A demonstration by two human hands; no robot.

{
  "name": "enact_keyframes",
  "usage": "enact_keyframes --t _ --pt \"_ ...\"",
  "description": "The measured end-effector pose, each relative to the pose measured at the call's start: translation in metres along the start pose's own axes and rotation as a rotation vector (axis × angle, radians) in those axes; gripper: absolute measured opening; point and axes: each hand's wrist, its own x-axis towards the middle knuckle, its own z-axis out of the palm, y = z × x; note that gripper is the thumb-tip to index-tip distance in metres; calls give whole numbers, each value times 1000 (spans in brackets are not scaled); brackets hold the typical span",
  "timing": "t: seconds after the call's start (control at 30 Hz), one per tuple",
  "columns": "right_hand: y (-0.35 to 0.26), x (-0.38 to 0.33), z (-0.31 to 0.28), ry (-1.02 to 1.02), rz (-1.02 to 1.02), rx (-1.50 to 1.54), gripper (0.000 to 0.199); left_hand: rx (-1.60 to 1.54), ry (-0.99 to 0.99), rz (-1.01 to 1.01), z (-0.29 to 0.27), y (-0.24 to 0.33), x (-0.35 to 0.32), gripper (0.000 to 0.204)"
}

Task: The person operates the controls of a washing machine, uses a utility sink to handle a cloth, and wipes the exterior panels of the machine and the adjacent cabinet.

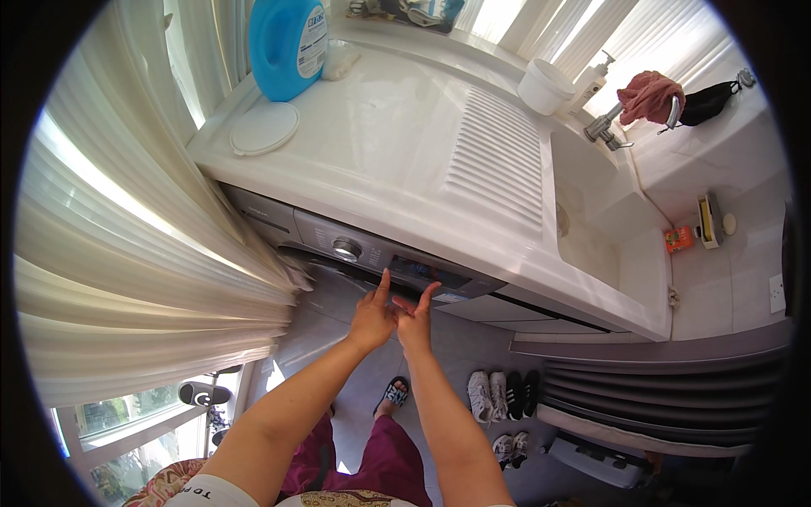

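Both of my hands are in front of the grey control panel (317, 230) of a front-loading washing machine built under a white counter. My left hand (372, 319) holds nothing. Its index finger stretches up to the panel between the silver dial (346, 248) and the dark display (427, 272); whether the tip touches cannot be made out. Close beside it, my right hand (412, 324) is empty with fingers apart, one finger pointing up below the display. The machine's door lies mostly hidden beneath the panel.
A blue detergent jug (285, 51) and a round white lid (264, 128) stand on the counter. At right are a ribbed washboard (498, 156), a sink (591, 220), a white tub (545, 86) and a faucet (601, 128). Curtains (144, 253) hang left; shoes (500, 395) line the floor.
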Motion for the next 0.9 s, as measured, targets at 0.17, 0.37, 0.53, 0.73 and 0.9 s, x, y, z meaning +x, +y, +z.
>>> enact_keyframes --t 0.17,0.37,0.53,0.73,0.9 --pt "-3 -1 3 11 -18 9 98 -3 22 15 2 -4 2 79" --pt "-4 -9 0 52 15 -59 101 0 3 -12 1 -1 -5 78" --pt "10 -7 -5 117 -92 -56 103 -8 -45 -101 1 6 -10 74" --pt "10 7 -10 78 -87 82 103 -44 -14 -73 11 -1 -9 73" --pt "-11 -7 -14 69 25 46 102 -104 10 -86 12 2 -13 72"
